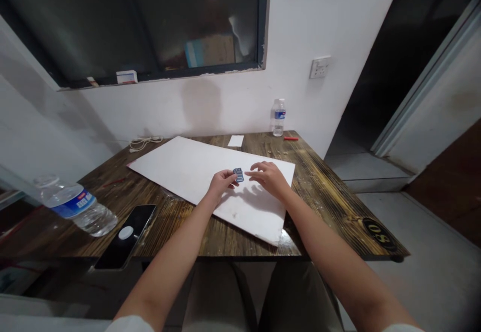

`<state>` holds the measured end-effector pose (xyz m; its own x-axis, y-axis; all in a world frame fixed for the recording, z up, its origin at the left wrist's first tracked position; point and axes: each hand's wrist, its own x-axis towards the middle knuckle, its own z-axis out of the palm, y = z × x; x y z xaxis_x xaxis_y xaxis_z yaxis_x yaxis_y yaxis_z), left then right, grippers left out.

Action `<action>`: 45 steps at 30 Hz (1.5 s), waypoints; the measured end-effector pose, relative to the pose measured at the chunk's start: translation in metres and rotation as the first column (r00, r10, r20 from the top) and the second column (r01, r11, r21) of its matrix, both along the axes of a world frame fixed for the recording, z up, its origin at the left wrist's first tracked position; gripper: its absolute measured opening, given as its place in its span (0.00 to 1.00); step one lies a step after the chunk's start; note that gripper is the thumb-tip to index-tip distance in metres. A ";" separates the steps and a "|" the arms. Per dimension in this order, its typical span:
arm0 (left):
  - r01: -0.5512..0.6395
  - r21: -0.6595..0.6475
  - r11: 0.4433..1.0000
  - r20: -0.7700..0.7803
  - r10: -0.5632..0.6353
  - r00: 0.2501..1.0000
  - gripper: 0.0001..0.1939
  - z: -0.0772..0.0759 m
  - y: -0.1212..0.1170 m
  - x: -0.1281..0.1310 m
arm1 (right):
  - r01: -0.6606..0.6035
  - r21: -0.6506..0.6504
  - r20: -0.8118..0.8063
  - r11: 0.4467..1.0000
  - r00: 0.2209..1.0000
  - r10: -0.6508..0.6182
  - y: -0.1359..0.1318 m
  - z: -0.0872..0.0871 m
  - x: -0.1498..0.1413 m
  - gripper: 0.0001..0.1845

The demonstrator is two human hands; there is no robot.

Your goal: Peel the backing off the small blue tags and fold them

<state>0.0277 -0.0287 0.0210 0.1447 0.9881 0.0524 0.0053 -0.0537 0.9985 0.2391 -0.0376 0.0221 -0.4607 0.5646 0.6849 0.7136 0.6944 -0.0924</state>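
Note:
Between the thumb and fingers of my left hand (223,181) is a small flat dark-blue piece with pale markings (238,175); its exact kind is too small to make out. My right hand (268,175) hovers just to the right of the piece, its fingers spread and pointing toward it, with nothing visible in them. Both hands are over a large white board (180,159) that lies at a slant on the dark wooden table (319,191). Shadows of the hands fall on the board.
Left on the table are a large water bottle (80,206), a phone (135,226) with a white round object (126,232), and a cable (145,143). At the back stand a white card (236,141), a small bottle (278,119) and a red stick-like object (291,139). A wall lies behind.

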 end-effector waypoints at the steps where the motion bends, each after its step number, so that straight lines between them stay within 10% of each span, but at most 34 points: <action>1: -0.033 0.001 0.999 0.005 0.033 0.999 0.15 0.000 0.001 0.000 | 0.067 -0.014 -0.055 0.998 0.996 -0.067 0.002 -0.001 0.003 0.12; 7: -0.153 -0.022 0.988 0.006 0.153 0.988 0.13 -0.001 0.005 -0.002 | 0.423 -0.273 -0.040 0.864 0.892 -0.450 0.012 -0.017 0.026 0.09; 22: -0.148 -0.033 0.988 -0.026 0.147 0.989 0.13 0.000 0.003 0.000 | 0.356 -0.378 0.143 0.855 0.935 -0.326 0.005 -0.008 0.016 0.11; 29: -0.117 -0.029 0.993 -0.040 0.115 0.993 0.15 -0.001 0.002 0.002 | 0.073 -0.520 -0.245 0.851 0.942 -0.231 0.010 -0.009 0.003 0.11; 36: -0.036 -0.021 0.999 -0.094 0.034 0.995 0.16 0.000 -0.002 0.003 | -0.365 -0.585 -0.671 0.724 0.720 -0.180 0.010 -0.015 -0.015 0.16; 45: 0.088 0.009 0.996 -0.083 -0.087 0.993 0.18 0.003 -0.008 0.006 | -0.291 -0.545 -0.718 0.786 0.645 -0.259 0.005 -0.018 -0.024 0.19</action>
<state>0.0335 -0.0367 0.0236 0.2346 0.9708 0.0494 0.0819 -0.0704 0.9942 0.2149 -0.0327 0.0039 0.0220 0.9475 0.3189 0.1933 0.3089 -0.9313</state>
